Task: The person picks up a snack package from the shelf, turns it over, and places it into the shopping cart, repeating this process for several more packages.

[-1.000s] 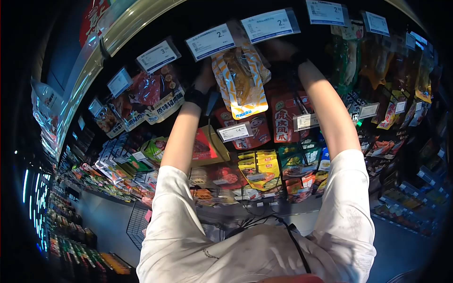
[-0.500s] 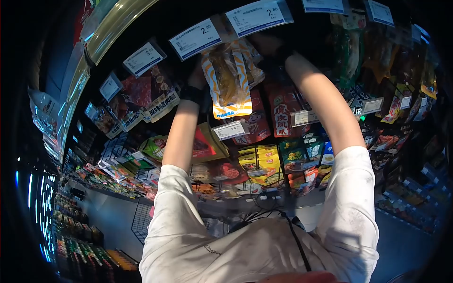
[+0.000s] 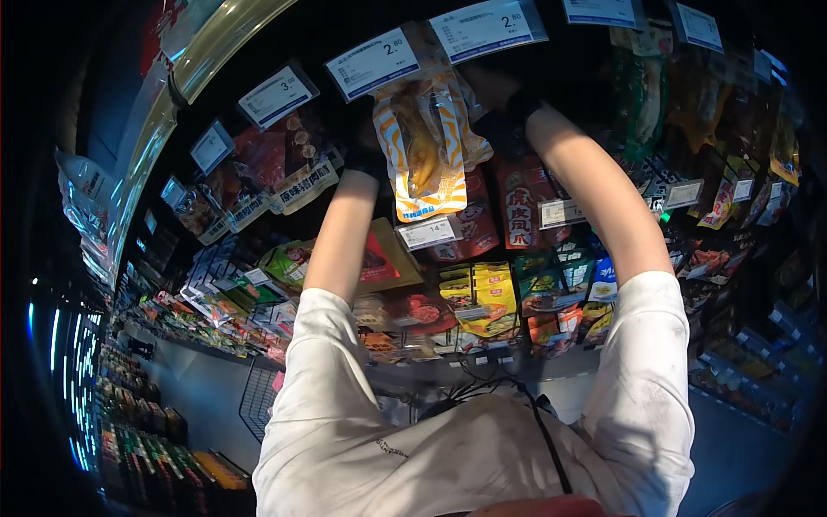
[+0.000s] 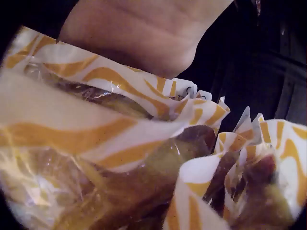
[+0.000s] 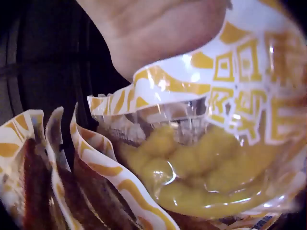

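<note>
Snack packets (image 3: 422, 159) with orange-and-white wavy stripes and clear windows hang in a row under the price tags. Yellow-brown food shows through the front one. The heel of my left hand (image 4: 134, 38) lies against the top edge of a striped packet (image 4: 110, 139) in the left wrist view; its fingers are hidden. On the other side, the heel of my right hand (image 5: 163, 33) overlaps a packet (image 5: 192, 158) with yellow lumpy food inside. Those fingers are out of sight too, so I cannot tell whether either hand grips.
Price tags (image 3: 373, 63) hang along the rack just above the hands. Below are red packets (image 3: 519, 202), yellow bags (image 3: 482, 302) and a lower tag (image 3: 428, 231). Meat packs (image 3: 301, 185) hang left, green-edged packs (image 3: 642, 103) right. A wire basket (image 3: 257, 401) stands at lower left.
The head view has shifted slightly. The front striped packet hangs a little straighter and its food shows more clearly. Both arms stay raised to the rack on either side of it.
</note>
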The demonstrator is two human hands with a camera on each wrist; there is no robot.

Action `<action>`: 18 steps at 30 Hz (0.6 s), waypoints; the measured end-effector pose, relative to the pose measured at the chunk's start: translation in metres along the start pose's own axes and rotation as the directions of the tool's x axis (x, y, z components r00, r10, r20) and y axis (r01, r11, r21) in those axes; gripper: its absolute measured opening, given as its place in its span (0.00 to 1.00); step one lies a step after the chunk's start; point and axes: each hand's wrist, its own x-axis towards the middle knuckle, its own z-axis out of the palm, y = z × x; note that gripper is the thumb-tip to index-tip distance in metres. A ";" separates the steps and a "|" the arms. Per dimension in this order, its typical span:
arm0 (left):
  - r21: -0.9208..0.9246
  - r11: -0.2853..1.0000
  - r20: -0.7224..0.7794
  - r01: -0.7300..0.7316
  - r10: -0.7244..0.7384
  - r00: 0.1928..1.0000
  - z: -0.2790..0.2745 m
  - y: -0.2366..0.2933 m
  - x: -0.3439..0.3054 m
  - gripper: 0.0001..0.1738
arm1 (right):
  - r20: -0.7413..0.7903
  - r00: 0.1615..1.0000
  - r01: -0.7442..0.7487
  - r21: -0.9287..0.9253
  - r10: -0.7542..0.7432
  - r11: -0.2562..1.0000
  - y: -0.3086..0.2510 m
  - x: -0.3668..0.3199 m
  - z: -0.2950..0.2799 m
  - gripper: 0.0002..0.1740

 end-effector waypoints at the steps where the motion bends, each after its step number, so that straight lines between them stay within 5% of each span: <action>1: -0.004 1.000 -0.006 0.003 -0.003 1.000 0.002 0.001 -0.001 0.22 | -0.013 1.000 0.006 0.027 -0.006 1.000 0.003 0.002 0.007 0.32; 6: -0.008 1.000 -0.019 -0.004 0.004 1.000 0.003 0.005 -0.003 0.21 | -0.221 0.964 0.120 -0.139 -0.149 0.983 0.029 0.013 0.033 0.32; 9: 0.013 1.000 -0.013 -0.017 0.017 1.000 -0.001 0.008 -0.003 0.21 | -0.259 0.966 0.074 0.180 -0.026 0.981 0.037 0.008 0.037 0.30; 10: 0.032 0.999 0.000 -0.027 0.027 1.000 -0.003 0.008 -0.002 0.21 | -0.096 0.989 -0.072 0.377 0.117 0.923 0.031 0.003 0.018 0.30; 11: 0.142 0.985 0.045 -0.093 0.088 0.995 -0.005 0.009 0.000 0.21 | -0.146 0.984 -0.026 0.429 0.097 0.903 0.037 0.000 0.023 0.30; 13: 0.539 0.739 0.289 -0.404 0.289 0.913 -0.010 0.014 0.002 0.20 | -0.244 0.968 0.079 0.515 0.058 0.854 0.035 -0.010 0.022 0.32; 14: 0.060 0.993 0.305 -0.102 0.080 0.949 -0.007 0.016 0.004 0.21 | -0.235 0.969 0.075 0.579 0.078 0.812 0.034 -0.020 0.023 0.31; 15: -0.427 0.866 0.307 0.261 -0.133 0.942 -0.001 0.022 0.004 0.22 | -0.208 0.978 0.090 0.540 0.029 0.837 0.038 -0.019 0.026 0.31; 17: -0.669 0.597 0.439 0.443 -0.164 0.884 -0.002 0.019 0.006 0.21 | -0.152 0.986 0.131 0.460 -0.067 0.878 0.046 -0.015 0.032 0.30; 18: -0.489 0.824 0.301 0.287 -0.149 0.942 0.010 0.017 0.004 0.20 | -0.134 0.982 0.171 0.351 -0.131 0.921 0.035 -0.021 0.026 0.30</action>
